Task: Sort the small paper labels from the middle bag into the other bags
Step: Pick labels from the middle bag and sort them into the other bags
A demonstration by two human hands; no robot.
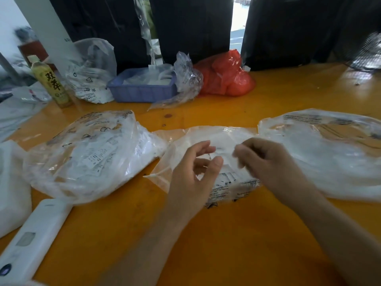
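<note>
The middle bag (218,139), clear plastic, lies flat on the orange table, and several small white paper labels (226,181) show through its near part. My left hand (192,176) hovers over the bag's left side with loosely curled fingers, thumb and fingertips apart, and nothing visible between them. My right hand (268,162) is over the bag's right side, blurred, its fingertips pinching a small pale piece that looks like a label. The left bag (88,155) bulges with printed labels. The right bag (332,155) holds white material.
At the back stand a blue tray (142,89), a red plastic bag (226,77), crumpled clear bags (90,73) and a green drink bottle (51,81). A white device (33,238) lies at the near left. A fan (369,52) is at the far right.
</note>
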